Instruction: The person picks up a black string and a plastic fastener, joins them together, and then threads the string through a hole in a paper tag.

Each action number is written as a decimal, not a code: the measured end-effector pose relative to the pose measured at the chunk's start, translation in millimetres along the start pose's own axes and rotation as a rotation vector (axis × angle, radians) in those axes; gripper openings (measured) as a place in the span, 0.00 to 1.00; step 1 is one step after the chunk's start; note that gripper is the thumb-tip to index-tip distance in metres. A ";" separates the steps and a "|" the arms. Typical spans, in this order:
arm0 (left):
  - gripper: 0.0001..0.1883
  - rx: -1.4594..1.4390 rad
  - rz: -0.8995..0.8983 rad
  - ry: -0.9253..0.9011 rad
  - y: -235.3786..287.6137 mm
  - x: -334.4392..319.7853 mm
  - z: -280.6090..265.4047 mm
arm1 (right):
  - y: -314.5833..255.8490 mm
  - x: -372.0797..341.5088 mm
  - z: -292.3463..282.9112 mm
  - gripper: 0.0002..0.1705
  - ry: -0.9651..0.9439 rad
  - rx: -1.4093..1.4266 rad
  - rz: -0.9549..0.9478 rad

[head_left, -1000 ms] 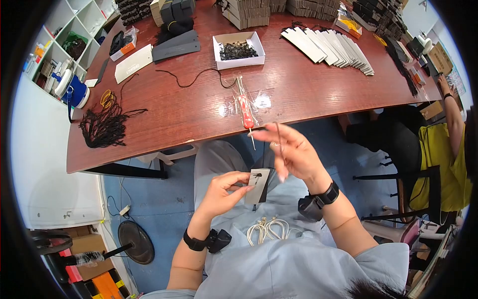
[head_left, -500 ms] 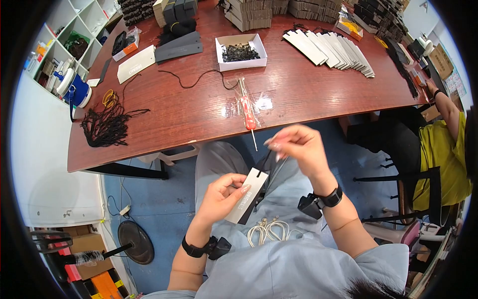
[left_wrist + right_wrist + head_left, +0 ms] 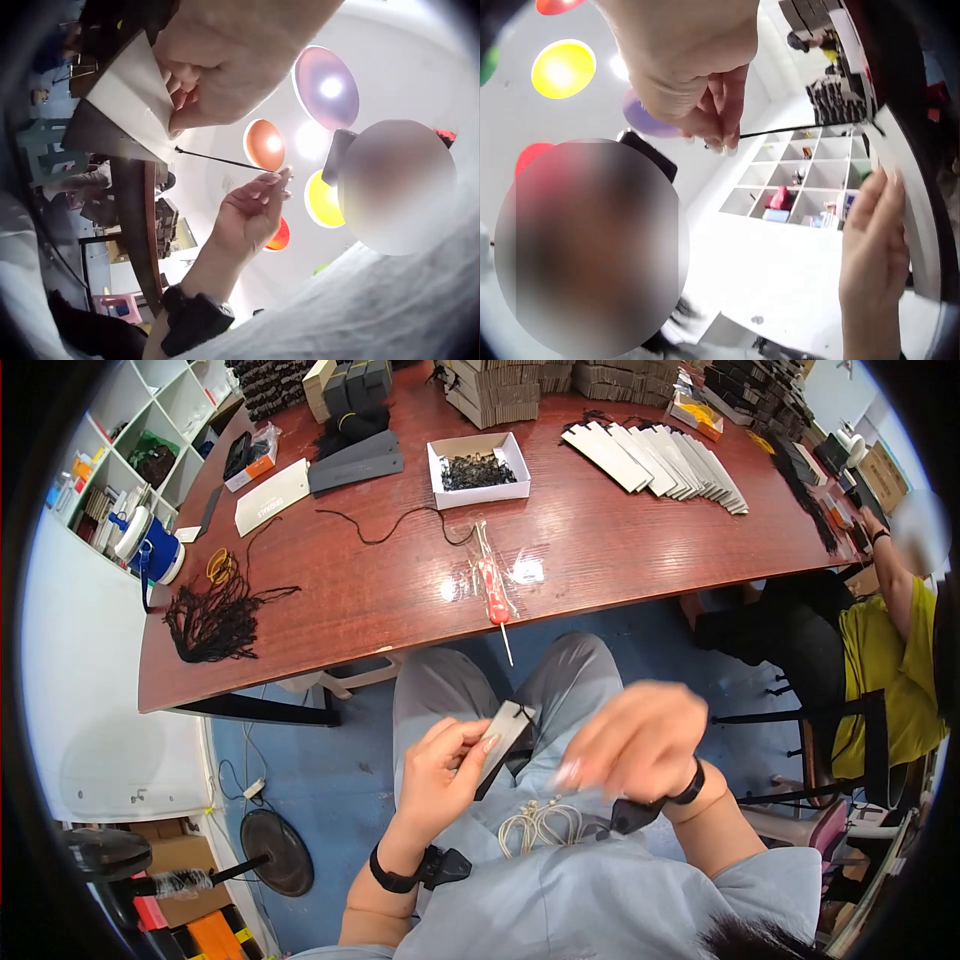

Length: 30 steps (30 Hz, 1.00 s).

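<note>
My left hand (image 3: pixel 440 770) pinches a white hang tag (image 3: pixel 504 732) between thumb and fingers over my lap. A dark tag (image 3: pixel 105 133) lies against the white one, spread apart from it in the left wrist view. From the tags' top end a black cord (image 3: pixel 217 159) runs taut to my right hand (image 3: pixel 640 740). The fingertips of that hand pinch the cord's far end, as the right wrist view shows; in the head view the hand is motion-blurred. A red-handled tool (image 3: pixel 494 588) with a thin metal shaft lies at the table's front edge, its tip jutting past it.
On the table (image 3: pixel 350 600) are a white box (image 3: pixel 480 492) of small black pieces, a fan of white tags (image 3: pixel 650 460), a bundle of black cords (image 3: pixel 212 625) and stacked tags behind. Coiled pale cord (image 3: pixel 535 826) rests on my lap. Another person (image 3: pixel 885 660) sits at right.
My right hand has moved from near the table edge down and right, drawing the cord tight. The tags stay in my left hand; their printed face turned up, then tilted away.
</note>
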<state>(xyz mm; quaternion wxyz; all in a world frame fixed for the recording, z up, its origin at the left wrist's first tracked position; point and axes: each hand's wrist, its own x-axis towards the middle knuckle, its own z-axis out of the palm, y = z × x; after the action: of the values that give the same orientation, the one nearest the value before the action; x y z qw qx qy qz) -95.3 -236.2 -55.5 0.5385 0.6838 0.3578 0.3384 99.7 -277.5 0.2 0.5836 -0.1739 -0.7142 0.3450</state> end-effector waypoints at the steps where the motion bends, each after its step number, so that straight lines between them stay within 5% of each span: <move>1: 0.06 -0.018 -0.022 -0.093 5.3 -1.1 -3.4 | 4.7 1.0 -4.9 0.09 0.303 0.054 0.066; 2: 0.06 -0.036 -0.044 -0.186 8.0 -2.4 -5.0 | 10.1 2.5 -11.5 0.10 0.605 0.108 0.131; 4: 0.07 -0.293 -0.125 -0.224 9.1 -3.6 -5.1 | 24.8 10.4 -35.5 0.11 0.802 0.161 0.368; 6: 0.07 -0.441 -0.252 -0.186 23.9 -1.1 -9.0 | 35.5 10.0 -35.3 0.10 0.871 0.197 0.434; 11: 0.07 -0.520 -0.200 -0.150 20.0 0.1 -9.0 | 43.5 7.5 -30.0 0.07 0.921 0.141 0.549; 15: 0.09 -0.591 -0.116 0.005 18.2 2.4 -6.7 | 32.7 -6.5 -6.1 0.10 0.720 -0.221 0.600; 16: 0.10 -0.600 -0.112 0.103 19.3 5.1 -4.6 | 30.7 -10.8 7.9 0.11 0.586 -0.165 0.543; 19: 0.10 -0.581 0.049 0.251 29.1 15.7 6.8 | 8.7 -15.9 46.4 0.22 -0.026 -0.599 0.707; 20: 0.09 -0.584 0.118 0.337 34.3 18.7 11.8 | 8.7 -9.8 54.9 0.25 -0.108 -0.489 0.751; 24: 0.12 -0.641 0.195 0.533 41.3 32.2 21.9 | 15.0 -2.3 66.6 0.18 -0.030 -0.512 0.781; 30: 0.15 -0.654 0.250 0.523 38.8 35.2 12.8 | 18.1 34.4 15.4 0.08 0.078 -0.487 0.726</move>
<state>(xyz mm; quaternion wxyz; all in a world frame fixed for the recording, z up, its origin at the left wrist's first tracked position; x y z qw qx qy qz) -61.4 -218.9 -17.2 0.5728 0.4066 0.2708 0.6582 73.3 -246.8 10.9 0.3930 -0.5591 -0.6448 0.3423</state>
